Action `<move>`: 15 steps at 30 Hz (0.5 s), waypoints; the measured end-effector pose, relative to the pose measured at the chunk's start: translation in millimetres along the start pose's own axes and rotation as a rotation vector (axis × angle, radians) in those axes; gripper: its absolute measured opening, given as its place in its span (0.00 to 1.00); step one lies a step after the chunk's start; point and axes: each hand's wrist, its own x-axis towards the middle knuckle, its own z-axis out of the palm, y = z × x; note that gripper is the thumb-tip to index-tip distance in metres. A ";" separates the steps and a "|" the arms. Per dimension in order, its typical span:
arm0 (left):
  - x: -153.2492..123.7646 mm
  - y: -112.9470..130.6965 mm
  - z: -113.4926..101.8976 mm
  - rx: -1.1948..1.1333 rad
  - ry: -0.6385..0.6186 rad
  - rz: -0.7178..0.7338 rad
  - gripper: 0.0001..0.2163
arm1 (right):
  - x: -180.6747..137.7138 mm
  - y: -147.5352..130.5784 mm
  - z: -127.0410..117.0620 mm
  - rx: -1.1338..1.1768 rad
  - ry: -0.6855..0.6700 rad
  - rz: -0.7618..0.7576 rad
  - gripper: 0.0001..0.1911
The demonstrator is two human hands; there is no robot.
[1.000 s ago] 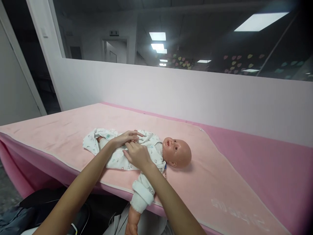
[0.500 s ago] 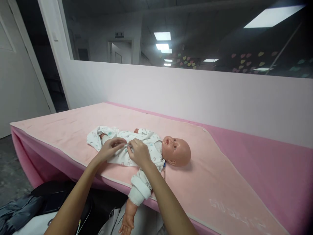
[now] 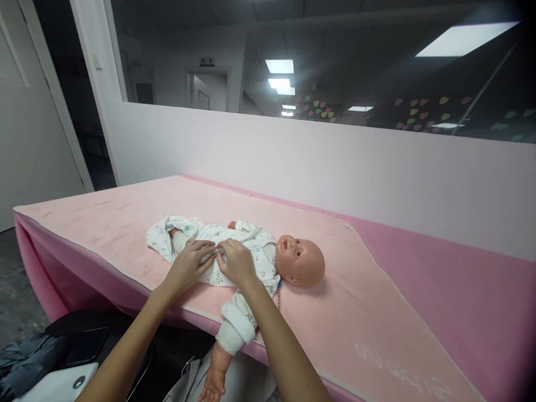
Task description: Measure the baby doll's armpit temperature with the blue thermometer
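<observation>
A baby doll (image 3: 300, 261) lies on its back with its head to the right. It wears a white printed baby outfit (image 3: 262, 262). My left hand (image 3: 193, 261) is closed on the front of the outfit at the belly, with its fingertips bent in. Right beside it, my right hand (image 3: 235, 261) pinches the same part of the cloth, and the fingertips of both hands almost meet. Which bit of cloth lies between them is hidden. One doll arm (image 3: 218, 368), its cuff rolled back, hangs over the front edge below my right forearm.
A pale pink mat (image 3: 355, 312) covers the table over a darker pink cloth (image 3: 452, 262). Behind it stands a white wall (image 3: 293, 162) with a dark window above. At lower left are a white device (image 3: 62, 382) and dark grey fabric (image 3: 25, 360).
Both hands stay at the doll's belly. My left fingers have come down flatter on the cloth, and the small white strip seen between the hands is now mostly covered. The view has shifted slightly.
</observation>
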 end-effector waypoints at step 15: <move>2.1 7.9 11.4 0.291 0.023 0.056 0.10 | -0.5 -0.1 0.1 0.019 -0.011 0.006 0.07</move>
